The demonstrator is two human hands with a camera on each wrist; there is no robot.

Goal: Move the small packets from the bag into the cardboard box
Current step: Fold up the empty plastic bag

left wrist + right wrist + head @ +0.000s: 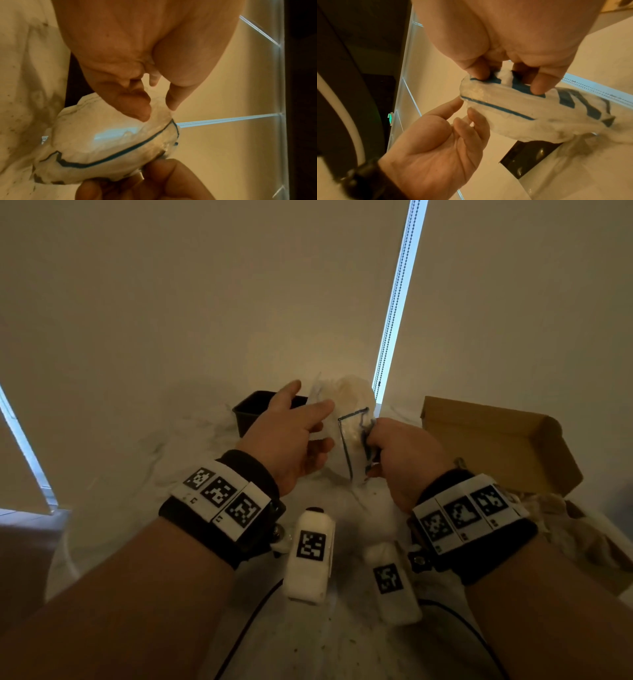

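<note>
Clear plastic bag (346, 419) with blue-lined edges is held up above the desk (164, 460) between both hands, centre of scene, long axis running roughly near-to-far, the puffy end pointing far and up. Right hand (399, 455) has its fingers (539, 86) clamped on the bag's blue-edged rim (thumb and fingers pinching it, seen best from the right wrist). Left hand (291, 440) is at the bag's left side, fingers (471, 117) loosely apart and mostly straight, tips touching the plastic; whether they actually grip it, cannot tell.

Bag contents: pale, whitish mass inside, individual packets not distinguishable through the crinkled plastic. Cardboard box (496, 440) sits right of the hands with its flap raised; its inside is partly cut off and dim, some pale crumpled stuff shows at the near edge. Dark tub (251, 410) sits far left behind the left hand, interior hidden.
</note>
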